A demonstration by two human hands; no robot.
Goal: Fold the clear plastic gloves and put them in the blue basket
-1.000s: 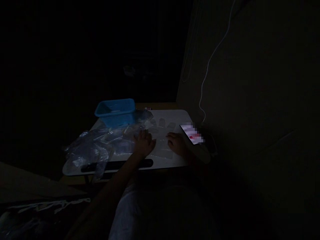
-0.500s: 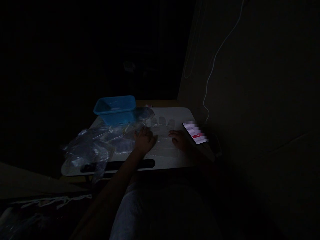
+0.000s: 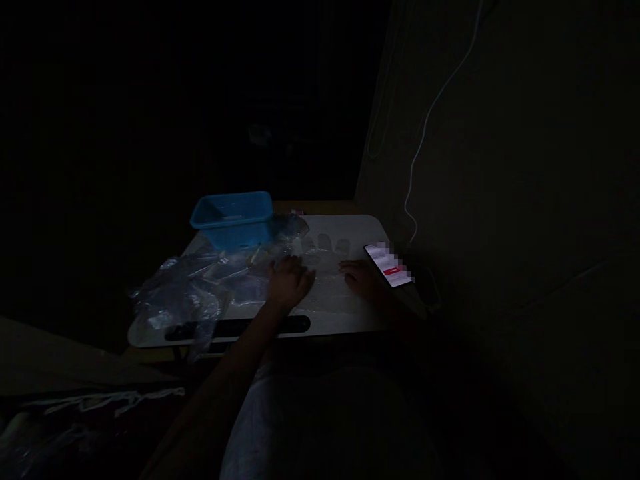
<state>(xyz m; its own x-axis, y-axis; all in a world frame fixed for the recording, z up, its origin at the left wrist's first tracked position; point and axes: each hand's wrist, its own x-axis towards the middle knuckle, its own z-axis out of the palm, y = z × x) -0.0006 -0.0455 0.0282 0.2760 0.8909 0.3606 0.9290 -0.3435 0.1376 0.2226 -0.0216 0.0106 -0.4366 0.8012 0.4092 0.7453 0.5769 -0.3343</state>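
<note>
A clear plastic disposable glove (image 3: 326, 267) lies flat on the white table, its finger shapes pointing away from me. My left hand (image 3: 290, 283) rests at the glove's left edge, palm down, with the fingers apart. On the opposite edge is my right hand (image 3: 361, 279), its fingers stretched out to the left across the plastic. Dim light hides the fine detail of both hands. A loose heap of crumpled clear plastic (image 3: 187, 290) spreads out to the left of my left hand.
A blue plastic basket (image 3: 235, 233) stands at the table's back left. On the right side lies a phone (image 3: 389, 265) with a lit screen. The white folding table (image 3: 345, 325) has a black slot (image 3: 295, 325) along its front. A white cable (image 3: 423, 137) hangs by the right wall.
Both hands stay in nearly the same place on the glove. The whole view has shifted very slightly; nothing has been picked up or let go.
</note>
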